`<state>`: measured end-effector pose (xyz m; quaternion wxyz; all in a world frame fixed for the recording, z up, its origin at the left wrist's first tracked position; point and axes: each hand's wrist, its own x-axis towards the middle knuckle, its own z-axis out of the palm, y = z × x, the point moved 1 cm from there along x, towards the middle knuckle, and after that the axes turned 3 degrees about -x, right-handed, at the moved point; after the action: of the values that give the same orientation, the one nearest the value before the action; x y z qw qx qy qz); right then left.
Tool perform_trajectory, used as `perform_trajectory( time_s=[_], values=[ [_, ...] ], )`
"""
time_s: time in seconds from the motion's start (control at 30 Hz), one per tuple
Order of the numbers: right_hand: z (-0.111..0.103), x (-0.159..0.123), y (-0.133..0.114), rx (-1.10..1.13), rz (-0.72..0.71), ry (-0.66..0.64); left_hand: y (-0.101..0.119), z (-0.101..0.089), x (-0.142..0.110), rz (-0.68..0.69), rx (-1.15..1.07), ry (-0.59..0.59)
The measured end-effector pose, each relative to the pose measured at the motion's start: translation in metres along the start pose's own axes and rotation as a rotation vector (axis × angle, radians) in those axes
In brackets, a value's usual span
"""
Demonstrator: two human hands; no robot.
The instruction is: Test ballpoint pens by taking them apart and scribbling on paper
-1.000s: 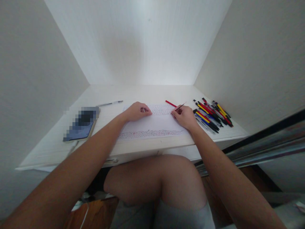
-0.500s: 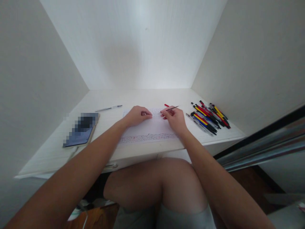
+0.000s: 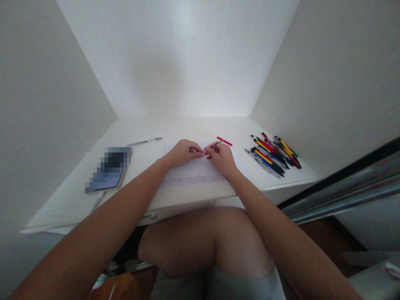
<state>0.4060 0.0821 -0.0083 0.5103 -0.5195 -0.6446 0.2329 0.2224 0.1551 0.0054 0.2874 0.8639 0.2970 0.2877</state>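
Observation:
My right hand [image 3: 223, 159] pinches a thin dark pen refill [image 3: 217, 143], which slants up to the right from the fingertips. Close against it, my left hand [image 3: 184, 153] has thumb and forefinger pressed together at the refill's lower end. Whatever is between those left fingers is too small to make out. Both hands rest over a white sheet of paper [image 3: 190, 171] with bands of small dark and reddish marks along its top and bottom. Just behind my right hand lies a red pen barrel [image 3: 229, 143].
A pile of pens [image 3: 271, 152] with red, yellow, blue, black and clear bodies lies on the right of the white desk [image 3: 187, 127]. On the left are a phone [image 3: 112, 168] with a cable and a single clear pen [image 3: 145, 141]. Walls enclose the desk's back and sides.
My right hand has moved left with the refill, bringing its fingertips to my left hand's. More of the red barrel now shows behind it.

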Motion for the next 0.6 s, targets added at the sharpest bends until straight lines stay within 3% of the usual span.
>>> perform_trajectory(
  time_s=[0.23, 0.43, 0.6],
  values=[
    [-0.001, 0.0, -0.006, -0.135, -0.031, -0.038, 0.004, 0.001, -0.001, 0.029, 0.005, -0.009],
    [-0.006, -0.009, -0.008, -0.076, -0.078, 0.141, 0.009, 0.002, -0.001, 0.038, 0.011, 0.005],
    [-0.004, -0.01, -0.011, -0.075, -0.117, -0.001, 0.012, 0.001, -0.002, 0.04, 0.011, 0.0]
  ],
)
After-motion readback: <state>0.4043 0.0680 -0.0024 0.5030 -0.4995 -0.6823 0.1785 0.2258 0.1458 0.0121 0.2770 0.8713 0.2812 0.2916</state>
